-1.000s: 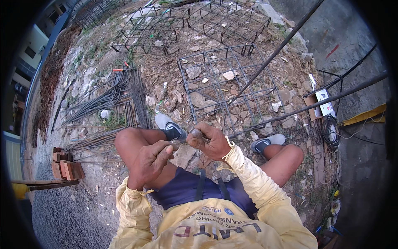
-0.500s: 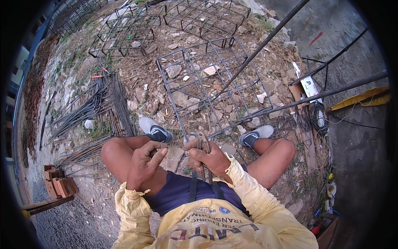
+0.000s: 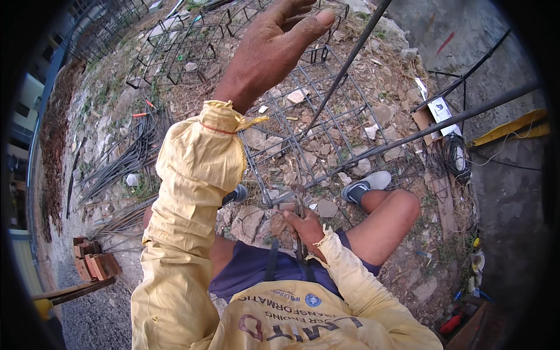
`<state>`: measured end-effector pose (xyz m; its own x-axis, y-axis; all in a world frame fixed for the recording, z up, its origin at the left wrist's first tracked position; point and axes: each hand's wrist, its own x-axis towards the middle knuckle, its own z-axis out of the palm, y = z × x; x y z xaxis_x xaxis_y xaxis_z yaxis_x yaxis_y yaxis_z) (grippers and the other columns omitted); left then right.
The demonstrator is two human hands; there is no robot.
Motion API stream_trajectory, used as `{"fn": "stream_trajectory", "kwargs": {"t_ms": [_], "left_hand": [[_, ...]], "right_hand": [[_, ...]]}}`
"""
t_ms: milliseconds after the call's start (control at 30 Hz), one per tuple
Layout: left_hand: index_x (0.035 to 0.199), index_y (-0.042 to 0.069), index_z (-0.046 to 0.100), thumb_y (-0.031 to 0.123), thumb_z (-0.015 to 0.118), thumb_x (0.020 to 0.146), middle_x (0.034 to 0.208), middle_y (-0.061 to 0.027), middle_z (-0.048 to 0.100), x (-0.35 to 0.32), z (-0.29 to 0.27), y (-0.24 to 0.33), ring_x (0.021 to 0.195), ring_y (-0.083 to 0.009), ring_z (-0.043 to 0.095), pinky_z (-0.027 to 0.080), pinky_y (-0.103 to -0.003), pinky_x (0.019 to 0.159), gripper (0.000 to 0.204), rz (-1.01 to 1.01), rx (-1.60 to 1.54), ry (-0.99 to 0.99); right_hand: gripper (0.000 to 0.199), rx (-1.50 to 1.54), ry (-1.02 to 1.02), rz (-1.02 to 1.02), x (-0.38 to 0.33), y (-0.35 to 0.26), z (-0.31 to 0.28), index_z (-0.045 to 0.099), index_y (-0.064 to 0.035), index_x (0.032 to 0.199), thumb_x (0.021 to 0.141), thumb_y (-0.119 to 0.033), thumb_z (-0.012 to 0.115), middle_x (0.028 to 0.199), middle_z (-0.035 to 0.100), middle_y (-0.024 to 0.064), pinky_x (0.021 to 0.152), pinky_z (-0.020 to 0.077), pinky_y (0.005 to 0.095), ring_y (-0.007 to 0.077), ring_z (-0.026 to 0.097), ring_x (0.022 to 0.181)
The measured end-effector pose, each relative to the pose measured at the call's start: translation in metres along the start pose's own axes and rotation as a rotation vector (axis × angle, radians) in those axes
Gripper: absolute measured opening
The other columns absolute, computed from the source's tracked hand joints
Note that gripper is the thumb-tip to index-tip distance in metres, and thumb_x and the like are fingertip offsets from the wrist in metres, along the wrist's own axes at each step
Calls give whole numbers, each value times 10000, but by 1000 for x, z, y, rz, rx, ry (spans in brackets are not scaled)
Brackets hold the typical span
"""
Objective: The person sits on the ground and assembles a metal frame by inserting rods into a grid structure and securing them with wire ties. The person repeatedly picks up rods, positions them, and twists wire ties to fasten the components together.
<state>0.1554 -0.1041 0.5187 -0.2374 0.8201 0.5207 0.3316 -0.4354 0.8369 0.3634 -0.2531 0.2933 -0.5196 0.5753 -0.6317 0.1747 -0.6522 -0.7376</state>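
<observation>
My left hand [image 3: 265,55] is raised far forward over the steel rebar grid [image 3: 326,125]. Its thumb stands away from the fingers and nothing shows in it, so it is open. Low in front of my lap, my right hand [image 3: 307,229] is closed around rusty pincers [image 3: 300,201], jaws pointing up and away from me. Those jaws are close to the grid's near corner; whether they touch it I cannot tell. Beneath the left hand and sleeve, part of the grid is hidden.
Bent rebar frames [image 3: 175,52] lie at the far left. Loose bars [image 3: 125,154] and stacked bricks [image 3: 96,259] are on the left. A long bar [image 3: 449,121] slants across to the right, near a white box [image 3: 441,114]. Broken stones [image 3: 248,224] litter the ground.
My left hand has gone from its place beside the pincers, fingers closed, to high and forward, with fingers apart. My right hand keeps the pincers, shifted slightly right and down.
</observation>
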Motion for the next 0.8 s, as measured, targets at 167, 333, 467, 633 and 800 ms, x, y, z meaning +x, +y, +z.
{"fn": "stream_trajectory", "kwargs": {"t_ms": [167,333,467,633,800], "left_hand": [[1220,-50,556,561,433,976,1135,-196,596,58,58,-7,1060,-239,581,450,-411,924,669,99,-20,-181],[934,55,598,563,289,1015,709,-11,519,45,82,-3,664,-118,498,417,-258,645,600,-261,-299,-285],[723,111,500,563,252,1020,618,21,412,26,84,-5,561,-99,378,323,-246,547,596,-258,-469,-248],[616,140,417,575,231,1018,539,43,324,5,89,0,514,-105,330,292,-259,522,621,-150,-294,-168],[772,91,492,602,362,978,626,0,442,25,79,-31,581,-126,419,349,-272,562,566,-102,-552,-377]], "right_hand": [[261,73,11,16,4,7,-11,571,4,1118,938,-182,604,666,492,-11,444,375,238,75,452,500],[248,121,17,19,4,7,-20,567,17,1105,944,-171,589,655,478,-15,443,376,245,73,440,497],[235,160,39,-10,5,12,-24,574,9,1088,945,-177,586,638,476,-13,437,375,251,72,434,486],[262,111,108,-72,16,27,-31,607,-30,1067,927,-250,624,612,506,-4,426,373,247,82,447,461],[261,154,88,-148,13,18,-28,608,-37,1062,930,-262,621,607,499,-1,420,375,251,85,443,453]]}}
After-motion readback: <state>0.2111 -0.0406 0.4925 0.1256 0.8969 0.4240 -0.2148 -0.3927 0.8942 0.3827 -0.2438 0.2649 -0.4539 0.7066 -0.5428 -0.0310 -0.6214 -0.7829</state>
